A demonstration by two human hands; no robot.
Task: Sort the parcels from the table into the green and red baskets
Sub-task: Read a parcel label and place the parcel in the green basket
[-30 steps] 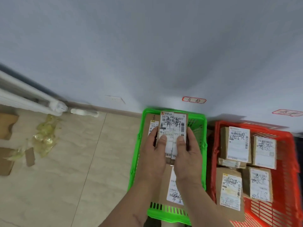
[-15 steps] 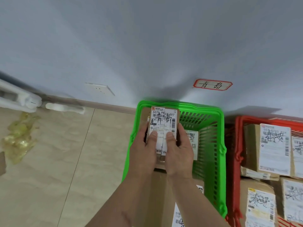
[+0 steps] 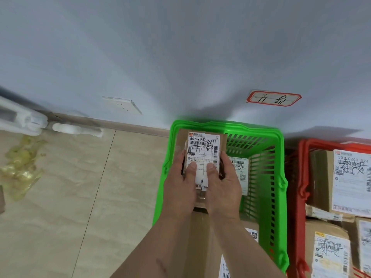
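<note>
A small cardboard parcel (image 3: 202, 149) with a white shipping label and black handwriting is held inside the far left part of the green basket (image 3: 279, 177). My left hand (image 3: 180, 185) grips its left side and my right hand (image 3: 222, 185) grips its right side, both thumbs lying on the label. Under and beside it lie other labelled parcels (image 3: 240, 171) in the green basket. The red basket (image 3: 300, 189) stands to the right, holding several labelled cardboard parcels (image 3: 341, 177). The table is out of view.
Both baskets stand on the tiled floor against a pale wall. A red-bordered handwritten sign (image 3: 274, 98) hangs above the green basket. A wall socket (image 3: 122, 104), a white radiator pipe (image 3: 24, 119) and crumpled yellowish tape (image 3: 20, 169) are on the left.
The view has moved closer to the green basket and shifted left. Both hands have carried the parcel lower into the basket's far left corner.
</note>
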